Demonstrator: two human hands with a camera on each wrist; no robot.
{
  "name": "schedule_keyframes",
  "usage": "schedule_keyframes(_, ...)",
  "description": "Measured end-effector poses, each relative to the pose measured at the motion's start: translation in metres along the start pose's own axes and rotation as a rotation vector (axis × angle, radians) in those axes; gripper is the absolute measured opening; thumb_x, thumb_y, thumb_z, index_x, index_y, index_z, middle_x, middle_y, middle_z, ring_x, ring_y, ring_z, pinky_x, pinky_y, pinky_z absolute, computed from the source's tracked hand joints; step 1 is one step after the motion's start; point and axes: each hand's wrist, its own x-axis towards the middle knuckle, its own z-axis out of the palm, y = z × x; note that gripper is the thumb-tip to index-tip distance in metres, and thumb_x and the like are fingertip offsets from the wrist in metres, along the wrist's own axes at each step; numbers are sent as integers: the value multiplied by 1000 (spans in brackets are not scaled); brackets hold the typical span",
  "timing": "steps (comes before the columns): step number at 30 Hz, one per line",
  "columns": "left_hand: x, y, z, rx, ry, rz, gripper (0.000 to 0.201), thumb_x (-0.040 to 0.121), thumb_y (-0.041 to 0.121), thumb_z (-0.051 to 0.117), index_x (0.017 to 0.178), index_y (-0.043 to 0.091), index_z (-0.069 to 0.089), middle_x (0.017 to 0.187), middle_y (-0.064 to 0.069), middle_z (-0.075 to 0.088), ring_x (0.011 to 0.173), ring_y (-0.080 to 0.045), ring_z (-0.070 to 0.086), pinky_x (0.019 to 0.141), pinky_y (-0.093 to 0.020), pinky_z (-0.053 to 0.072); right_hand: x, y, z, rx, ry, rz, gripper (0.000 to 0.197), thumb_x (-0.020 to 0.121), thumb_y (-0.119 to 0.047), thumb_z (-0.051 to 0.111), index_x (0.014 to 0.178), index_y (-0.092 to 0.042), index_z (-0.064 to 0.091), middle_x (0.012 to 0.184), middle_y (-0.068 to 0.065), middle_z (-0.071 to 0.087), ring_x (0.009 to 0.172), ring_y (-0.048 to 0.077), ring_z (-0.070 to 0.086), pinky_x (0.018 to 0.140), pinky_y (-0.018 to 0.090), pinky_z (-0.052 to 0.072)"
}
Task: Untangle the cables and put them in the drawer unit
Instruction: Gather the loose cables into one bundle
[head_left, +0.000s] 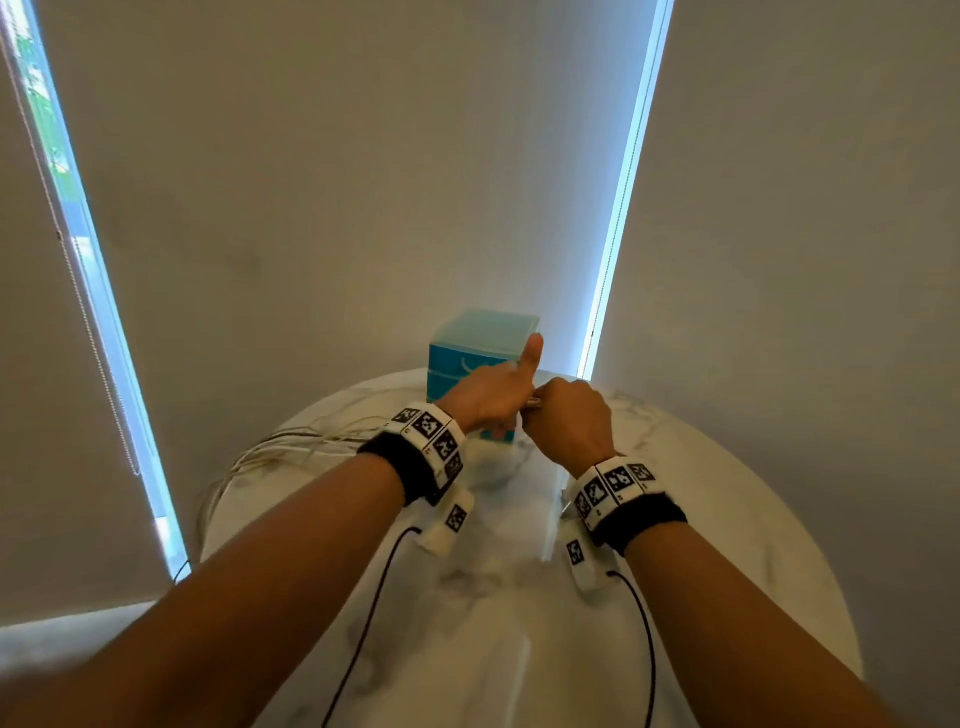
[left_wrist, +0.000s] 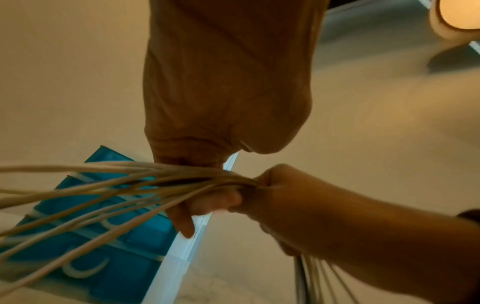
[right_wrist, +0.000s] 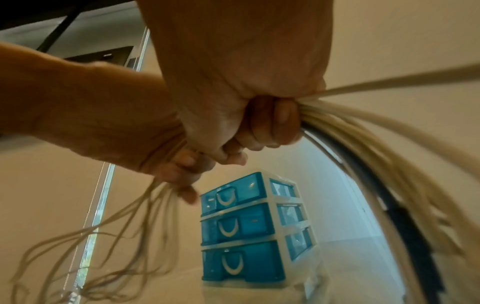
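From the head view, the left hand (head_left: 488, 397) and right hand (head_left: 569, 415) meet knuckle to knuckle above the marble-patterned table (head_left: 727, 519), just in front of the blue drawer unit (head_left: 480, 338) at the table's far edge; the left thumb sticks up, and a fan of pale cables (head_left: 291, 441) trails from the hands out to the left and over the table's rim. In the left wrist view, the fingers (left_wrist: 207, 202) of the left hand are curled round the gathered bundle, whose strands spread leftward across the drawer fronts, while the right fist clamps the same bundle just beside them, more strands hanging below it. In the right wrist view, the right fingers (right_wrist: 272, 123) are closed tight round the thick cream bundle, which sweeps right and down; the left hand grips thinner loops dropping to the lower left. The drawer unit stands below and beyond both fists, its three drawers all closed, curved white handles facing the hands. The bundle's long axis runs left to right across the unit's front; both hands look about equally near, so either would have to let go to open a drawer.
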Motion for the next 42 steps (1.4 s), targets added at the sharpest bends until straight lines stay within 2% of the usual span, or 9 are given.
schedule_keyframes(4, 8, -4, -1, 255, 167, 30, 71, 111, 64, 26, 89, 11, 68, 85, -5, 68, 78, -20, 64, 84, -41, 56, 0, 9, -3, 50, -22, -108, 32, 101, -43, 63, 83, -22, 78, 65, -4, 62, 58, 14, 57, 57, 30, 49)
schedule_keyframes(8, 9, 8, -26, 264, 477, 81, 43, 98, 57, 63, 108, 16, 63, 95, 1, 67, 85, -20, 63, 72, -33, 41, -9, 15, -24, 641, -231, 19, 30, 100, -41, 68, 83, -17, 71, 59, -3, 61, 51, 14, 58, 57, 32, 51)
schedule_keyframes(16, 15, 4, -55, 102, 666, 111, 25, 89, 44, 72, 103, 29, 59, 83, 6, 73, 71, -19, 69, 72, -36, 53, -45, -13, -3, 1489, -747, 337, 22, 104, -29, 68, 91, -18, 55, 60, -7, 27, 44, 7, 24, 43, 21, 33)
schedule_keyframes(22, 16, -5, -43, 157, 639, 146, 30, 96, 57, 65, 100, 28, 59, 75, 9, 72, 67, -12, 68, 67, -32, 51, -53, -28, 18, 1666, -634, 464, 51, 106, -25, 58, 61, -27, 33, 52, -5, 23, 39, 10, 19, 37, 24, 19)
schedule_keyframes(26, 21, -19, -32, 219, 372, 81, 66, 99, 83, 32, 118, 25, 56, 87, 7, 73, 71, -12, 69, 67, -34, 48, -53, -23, 28, 1874, -533, 579, 54, 106, -18, 52, 56, -27, 32, 47, -6, 22, 34, 9, 18, 33, 22, 19)
schedule_keyframes(32, 21, -25, -13, 495, 285, 354, 61, 108, 70, 27, 108, 29, 73, 98, 11, 69, 89, -11, 59, 89, -41, 44, -56, -16, 34, 1984, -593, 602, 51, 103, -17, 53, 59, -27, 29, 45, -7, 21, 31, 8, 17, 30, 21, 18)
schedule_keyframes(36, 20, -28, -10, 485, 155, 206, 83, 108, 71, 22, 64, 17, 66, 61, 2, 60, 58, -13, 56, 68, -35, 49, -61, -8, 21, 2065, -694, 512, 45, 102, -46, 60, 68, -20, 45, 50, -6, 22, 38, 9, 15, 37, 21, 16)
schedule_keyframes(39, 18, -39, -16, 445, 174, 194, 76, 112, 55, 37, 68, 2, 71, 59, -6, 58, 56, -19, 52, 69, -43, 50, -61, -5, 16, 2118, -694, 468, 61, 104, -71, 44, 88, -14, 59, 52, -6, 23, 39, 8, 17, 37, 19, 20)
schedule_keyframes(42, 18, -45, -22, 375, 259, 191, 66, 107, 50, 48, 73, 1, 75, 59, -9, 59, 55, -17, 49, 66, -44, 49, -64, -16, 20, 2080, -649, 417, 52, 110, -60, 38, 97, -14, 58, 55, -6, 27, 38, 6, 24, 37, 21, 28)
